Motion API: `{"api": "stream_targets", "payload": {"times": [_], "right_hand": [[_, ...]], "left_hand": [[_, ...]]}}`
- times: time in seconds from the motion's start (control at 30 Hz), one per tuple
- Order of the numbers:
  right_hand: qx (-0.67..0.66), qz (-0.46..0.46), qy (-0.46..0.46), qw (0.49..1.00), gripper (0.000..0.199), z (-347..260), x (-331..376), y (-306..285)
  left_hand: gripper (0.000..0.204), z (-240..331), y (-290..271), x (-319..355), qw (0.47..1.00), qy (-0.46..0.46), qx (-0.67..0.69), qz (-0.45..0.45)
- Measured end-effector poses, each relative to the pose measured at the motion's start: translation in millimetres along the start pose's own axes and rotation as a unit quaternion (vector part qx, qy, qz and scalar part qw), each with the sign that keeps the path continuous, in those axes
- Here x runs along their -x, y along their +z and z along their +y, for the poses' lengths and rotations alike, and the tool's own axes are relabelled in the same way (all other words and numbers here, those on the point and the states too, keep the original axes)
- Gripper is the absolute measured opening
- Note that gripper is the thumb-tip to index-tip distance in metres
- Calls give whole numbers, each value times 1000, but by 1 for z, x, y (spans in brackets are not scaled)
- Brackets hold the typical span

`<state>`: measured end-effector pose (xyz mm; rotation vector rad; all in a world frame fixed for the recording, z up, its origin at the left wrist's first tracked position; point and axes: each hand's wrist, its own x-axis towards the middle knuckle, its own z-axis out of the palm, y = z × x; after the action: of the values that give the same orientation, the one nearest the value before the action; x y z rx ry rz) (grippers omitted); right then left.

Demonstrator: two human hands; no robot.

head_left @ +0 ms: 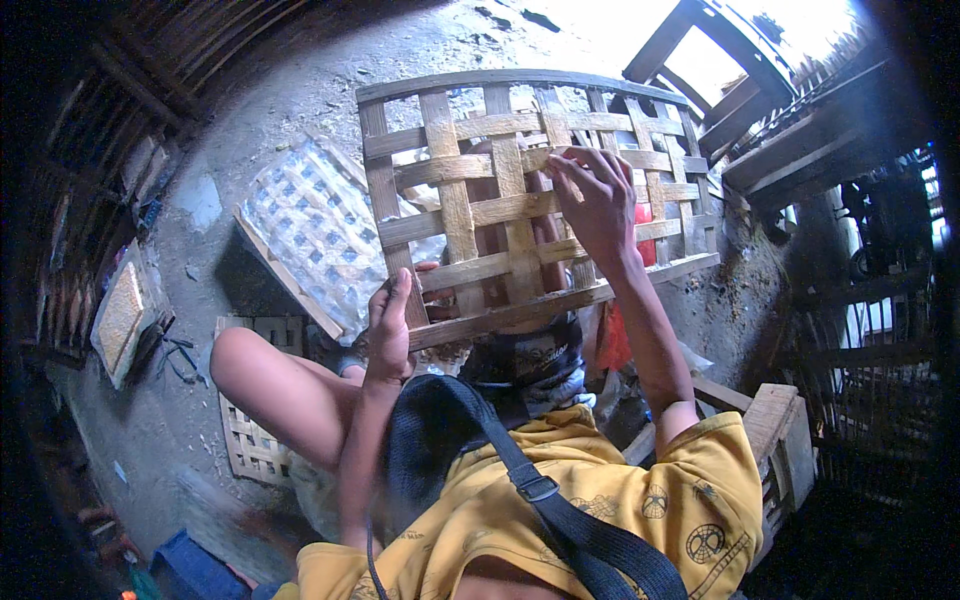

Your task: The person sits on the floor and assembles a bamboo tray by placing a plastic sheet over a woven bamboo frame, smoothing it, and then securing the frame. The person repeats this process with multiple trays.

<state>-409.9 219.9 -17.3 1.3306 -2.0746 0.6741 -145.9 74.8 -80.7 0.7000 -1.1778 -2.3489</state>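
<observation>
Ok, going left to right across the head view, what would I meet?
Tan slab → pale lattice → left hand → right hand → wooden frame. The held lattice spans both hands, so it's left out of the order.

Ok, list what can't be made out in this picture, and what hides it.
All in the head view:
Left hand: its fingers are partly hidden behind the woven slat panel.
Right hand: whether the fingertips pinch a strip; its bent fingers block that.
Red thing: kind unclear, partly covered by the panel's slats.
Blue crate: full shape, cut off by the lower edge.
</observation>
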Motion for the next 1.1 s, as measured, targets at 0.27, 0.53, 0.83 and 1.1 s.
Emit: {"api": "stream_targets", "payload": {"times": [0.27,0.53,0.83,1.1], "right_hand": [[-82,45,115,989,5,14,10,-9],[-116,45,233,964,25,17,47,-35],[-170,-111,154,967,24,-28,18,-13],[-224,-4,247,943,12,-17,15,1]], "left_hand": [[42,-6,-8,-3,999,28,-27,5],[43,3,2,1,1000,4,-1,-1],[42,7,0,0,1000,-3,-5,-14],[41,4,-3,0,1000,-7,11,-16]]}}
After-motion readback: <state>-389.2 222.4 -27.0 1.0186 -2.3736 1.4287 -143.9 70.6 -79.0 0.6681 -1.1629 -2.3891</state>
